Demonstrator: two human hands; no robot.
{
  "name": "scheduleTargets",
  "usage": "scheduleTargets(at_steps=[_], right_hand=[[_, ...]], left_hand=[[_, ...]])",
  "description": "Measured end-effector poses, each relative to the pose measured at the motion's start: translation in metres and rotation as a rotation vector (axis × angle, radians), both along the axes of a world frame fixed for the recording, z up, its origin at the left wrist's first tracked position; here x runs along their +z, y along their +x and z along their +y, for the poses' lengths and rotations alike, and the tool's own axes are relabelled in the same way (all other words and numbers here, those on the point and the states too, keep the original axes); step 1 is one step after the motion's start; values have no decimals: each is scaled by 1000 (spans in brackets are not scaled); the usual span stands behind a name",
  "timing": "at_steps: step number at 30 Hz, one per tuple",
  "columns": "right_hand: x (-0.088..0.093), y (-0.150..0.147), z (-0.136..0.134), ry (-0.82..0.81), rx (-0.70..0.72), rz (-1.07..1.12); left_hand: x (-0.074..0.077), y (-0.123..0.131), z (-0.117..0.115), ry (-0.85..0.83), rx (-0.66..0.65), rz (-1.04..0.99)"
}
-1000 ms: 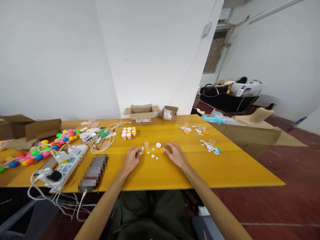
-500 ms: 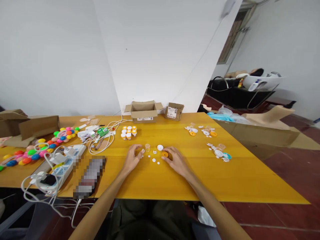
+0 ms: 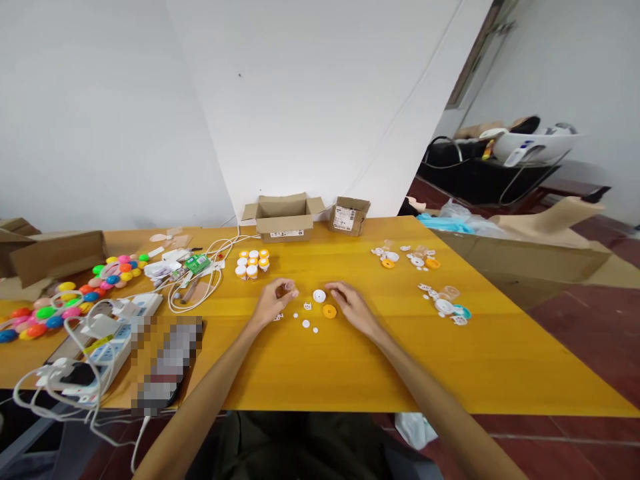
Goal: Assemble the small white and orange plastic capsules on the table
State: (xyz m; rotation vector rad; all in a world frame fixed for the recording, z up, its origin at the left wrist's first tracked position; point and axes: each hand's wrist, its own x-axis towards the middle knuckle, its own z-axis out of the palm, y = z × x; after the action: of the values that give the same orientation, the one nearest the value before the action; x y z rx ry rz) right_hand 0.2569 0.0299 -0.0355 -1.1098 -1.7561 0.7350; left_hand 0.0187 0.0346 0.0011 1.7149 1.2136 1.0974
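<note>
My left hand (image 3: 271,303) rests on the yellow table (image 3: 350,367), its fingertips closed around a small clear cup (image 3: 288,289). My right hand (image 3: 354,305) lies flat to the right with its fingers spread and nothing in it. Its fingertips are just right of a white round cap (image 3: 319,295) and above an orange cap (image 3: 329,311). Several tiny white parts (image 3: 305,324) lie on the table between the two hands.
A cluster of small orange-and-white bottles (image 3: 253,261) stands behind my hands. Two cardboard boxes (image 3: 283,217) sit at the far edge. More small parts (image 3: 406,257) and a second pile (image 3: 446,305) lie to the right. A power strip (image 3: 123,320), cables and coloured balls (image 3: 75,293) crowd the left.
My left hand has reached forward and closed on the clear cup that stood on the table. My right hand has let go of the orange cap and moved up beside the white cap.
</note>
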Motion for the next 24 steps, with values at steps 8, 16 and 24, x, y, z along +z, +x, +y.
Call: scheduleTargets(at_steps=[8, 16, 24], right_hand=[[3, -8, -5, 5, -10, -118], [8, -12, -10, 83, -69, -212], [14, -31, -25, 286, 19, -427]], left_hand=[[0, -3, -1, -79, 57, -90], [-8, -8, 4, -94, 48, -69], [-13, -11, 5, -69, 13, -35]])
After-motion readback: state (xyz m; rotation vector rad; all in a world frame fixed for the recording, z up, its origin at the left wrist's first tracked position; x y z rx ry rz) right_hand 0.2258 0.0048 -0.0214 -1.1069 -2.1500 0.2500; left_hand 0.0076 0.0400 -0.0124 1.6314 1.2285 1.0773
